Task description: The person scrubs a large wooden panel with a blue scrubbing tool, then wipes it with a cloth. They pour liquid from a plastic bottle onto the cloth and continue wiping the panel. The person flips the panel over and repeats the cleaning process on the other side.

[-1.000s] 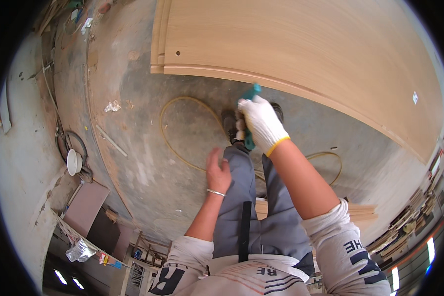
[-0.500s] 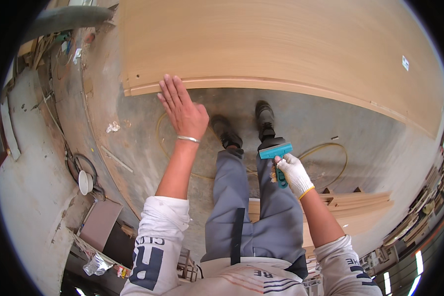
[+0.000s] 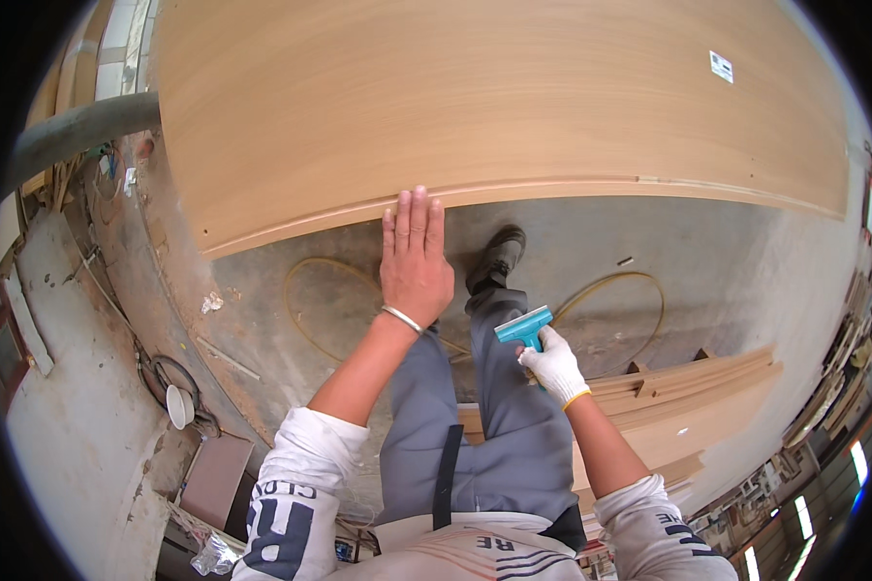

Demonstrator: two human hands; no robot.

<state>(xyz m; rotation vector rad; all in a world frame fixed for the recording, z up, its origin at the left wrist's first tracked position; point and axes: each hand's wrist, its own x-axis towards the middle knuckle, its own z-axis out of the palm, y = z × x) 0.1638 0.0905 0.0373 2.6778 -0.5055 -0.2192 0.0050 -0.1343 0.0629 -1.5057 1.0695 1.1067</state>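
Observation:
A large light-brown wooden panel fills the upper part of the view, with a groove running along its near edge. My bare left hand has its fingers stretched out, the tips resting on that grooved edge left of the middle. A metal bracelet circles the left wrist. In a white knit glove, my right hand is wrapped round the handle of a teal scraper with a wide flat head. The scraper is held above my right leg, apart from the panel. Most of its handle is hidden by the glove.
A yellow hose loops on the concrete floor around my feet. Stacked wooden boards lie at the right behind my legs. A grey pipe juts in at the far left. A white bowl-shaped object is by the left wall.
My left hand has slid rightward along the panel's edge. The view has shifted, so the panel appears farther left and turned. My right hand still grips the scraper, now tilted.

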